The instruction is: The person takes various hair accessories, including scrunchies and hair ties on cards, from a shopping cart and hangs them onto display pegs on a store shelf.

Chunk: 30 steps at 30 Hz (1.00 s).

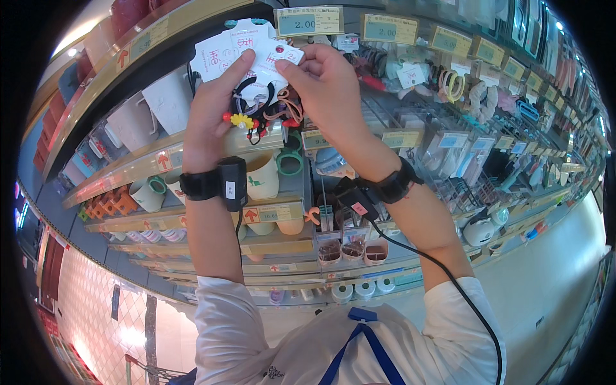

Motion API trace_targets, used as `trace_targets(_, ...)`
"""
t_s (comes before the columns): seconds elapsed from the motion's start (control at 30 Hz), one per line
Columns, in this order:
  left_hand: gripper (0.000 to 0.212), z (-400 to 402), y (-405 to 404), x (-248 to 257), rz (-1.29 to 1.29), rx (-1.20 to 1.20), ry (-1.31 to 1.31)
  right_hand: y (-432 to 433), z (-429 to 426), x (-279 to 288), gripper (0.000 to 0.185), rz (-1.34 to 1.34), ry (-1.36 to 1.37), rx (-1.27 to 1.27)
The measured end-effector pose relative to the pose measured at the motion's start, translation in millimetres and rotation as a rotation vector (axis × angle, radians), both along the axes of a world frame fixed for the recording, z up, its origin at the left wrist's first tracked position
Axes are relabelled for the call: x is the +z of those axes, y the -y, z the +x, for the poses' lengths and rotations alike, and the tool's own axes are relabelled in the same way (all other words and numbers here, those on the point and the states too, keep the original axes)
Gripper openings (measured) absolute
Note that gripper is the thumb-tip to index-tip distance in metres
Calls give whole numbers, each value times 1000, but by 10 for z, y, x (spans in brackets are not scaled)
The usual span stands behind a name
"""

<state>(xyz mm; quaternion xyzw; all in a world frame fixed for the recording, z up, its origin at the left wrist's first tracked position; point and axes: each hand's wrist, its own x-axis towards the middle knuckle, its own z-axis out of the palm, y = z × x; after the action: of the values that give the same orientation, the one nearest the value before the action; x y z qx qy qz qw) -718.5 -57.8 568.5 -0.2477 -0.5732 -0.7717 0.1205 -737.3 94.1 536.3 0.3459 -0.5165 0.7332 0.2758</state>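
My left hand (214, 108) grips a fanned bunch of white hair-tie cards (211, 57), its thumb pressed on their front. Dark and brown elastic hair ties (284, 108) hang from the cards, with red beads and a yellow flower charm (241, 121) near my left palm. My right hand (320, 82) pinches the right edge of the front card (274, 60) between thumb and fingers. Both hands are raised before the shelves, just below a price tag (309, 21). Each wrist wears a black strap with a small box and cable.
Shelves of mugs (262, 175) stand at the left and below my hands. On the right hang hair accessories, among them yellow hair ties (455, 86) and a scrunchie (482, 101), with a price-tag rail above. Storage cups (329, 251) sit lower down. Part of a cart (154, 369) shows at bottom left.
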Motion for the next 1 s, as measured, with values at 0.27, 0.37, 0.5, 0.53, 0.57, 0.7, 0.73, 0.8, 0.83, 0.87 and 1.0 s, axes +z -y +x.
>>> trace_targets(0.27, 33, 4, 13, 26, 5, 48, -30, -95, 132, -96, 22, -111, 42, 126)
trace_targets(0.37, 32, -46, -58, 16, -8, 37, -94, -160, 112, -132, 23, -200, 99, 178)
trace_targets(0.5, 32, -83, -59, 11, -16, 47, -113, -228, 160, -152, 23, -200, 186, 164)
trace_targets(0.53, 32, -83, -29, 17, -15, 53, -111, -246, 174, -165, 23, -198, 188, 170)
trace_targets(0.57, 31, -82, 5, 26, -16, 40, -95, -279, 185, -183, 22, -213, 153, 172)
trace_targets(0.7, 32, -51, -4, 26, -47, 64, -63, -580, 109, -287, 20, -195, 111, 121)
trace_targets(0.73, 33, -78, 2, -2, -53, 48, -65, -623, 105, -296, 20, -217, 130, 95)
trace_targets(0.8, 34, -118, -38, -10, -57, 32, -53, -800, 65, -326, 20, -206, 177, 21)
trace_targets(0.83, 35, -82, -19, 9, -74, 36, -49, -865, 45, -323, 21, -205, 216, -32)
trace_targets(0.87, 35, -39, -19, 22, -58, 16, -57, -934, -22, -314, 22, -216, 191, -39)
trace_targets(1.0, 35, -151, 22, -12, -61, 19, -72, -1152, -234, -169, 28, -189, 208, -177)
